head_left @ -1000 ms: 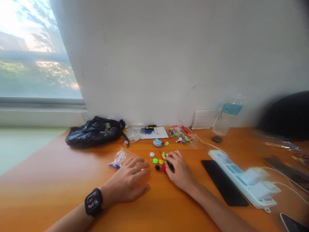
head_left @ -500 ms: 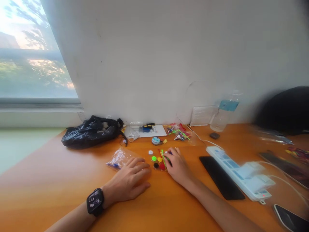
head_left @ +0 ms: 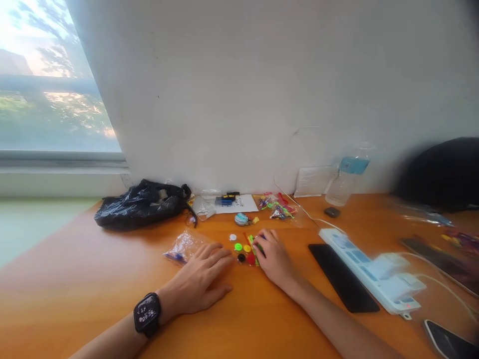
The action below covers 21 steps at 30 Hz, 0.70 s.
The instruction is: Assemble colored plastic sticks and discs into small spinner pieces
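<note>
My left hand (head_left: 207, 274) lies palm down on the wooden table with its fingers stretched out and nothing in them. Just beyond its fingers is a clear plastic bag (head_left: 185, 245) with something blue in it. My right hand (head_left: 275, 259) has its fingers curled down over small green pieces (head_left: 253, 243); a bit of blue shows by the fingertips, and what they grip is mostly hidden. Between the hands sit small round discs: white (head_left: 232, 237), green (head_left: 238, 247), yellow (head_left: 247, 248), black (head_left: 241, 258) and red (head_left: 251, 259).
At the back are a black plastic bag (head_left: 140, 209), a white sheet (head_left: 245, 203), a round tin (head_left: 241, 219), a bag of colourful pieces (head_left: 280, 207) and a bottle (head_left: 342, 184). Rightward lie a black slab (head_left: 342, 276), a power strip (head_left: 359, 262) and a phone (head_left: 451, 341).
Both hands stay in nearly the same place. My right hand's fingers have shifted slightly over the green pieces, and the view has moved a little.
</note>
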{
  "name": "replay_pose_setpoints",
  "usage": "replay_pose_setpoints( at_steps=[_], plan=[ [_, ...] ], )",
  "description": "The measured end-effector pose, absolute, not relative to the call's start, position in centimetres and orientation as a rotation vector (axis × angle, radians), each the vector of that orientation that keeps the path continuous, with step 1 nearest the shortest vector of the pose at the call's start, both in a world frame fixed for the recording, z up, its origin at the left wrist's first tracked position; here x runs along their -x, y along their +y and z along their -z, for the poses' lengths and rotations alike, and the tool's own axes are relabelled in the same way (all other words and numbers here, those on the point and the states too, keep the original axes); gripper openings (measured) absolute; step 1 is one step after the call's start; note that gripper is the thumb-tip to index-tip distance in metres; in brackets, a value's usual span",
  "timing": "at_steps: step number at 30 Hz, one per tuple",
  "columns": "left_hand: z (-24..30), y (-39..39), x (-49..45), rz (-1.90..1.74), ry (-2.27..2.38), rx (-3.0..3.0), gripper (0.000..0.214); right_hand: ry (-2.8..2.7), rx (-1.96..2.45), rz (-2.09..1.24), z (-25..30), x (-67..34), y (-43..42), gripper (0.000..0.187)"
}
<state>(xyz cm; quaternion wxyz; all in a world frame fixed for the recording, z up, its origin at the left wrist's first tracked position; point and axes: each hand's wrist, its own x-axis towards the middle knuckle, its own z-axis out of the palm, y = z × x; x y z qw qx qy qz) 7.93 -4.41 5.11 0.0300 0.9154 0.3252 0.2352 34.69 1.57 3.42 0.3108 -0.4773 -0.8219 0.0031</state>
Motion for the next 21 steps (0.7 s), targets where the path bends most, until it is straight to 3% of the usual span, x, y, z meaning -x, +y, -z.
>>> replay_pose_setpoints(
  at_steps=[21],
  plan=[
    [-5.3, -4.5, -7.9, -0.773, 0.998, -2.817, 0.053, -2.076, 1.181, -0.028, -4.3, -34.6, 1.3, 0.018]
  ],
)
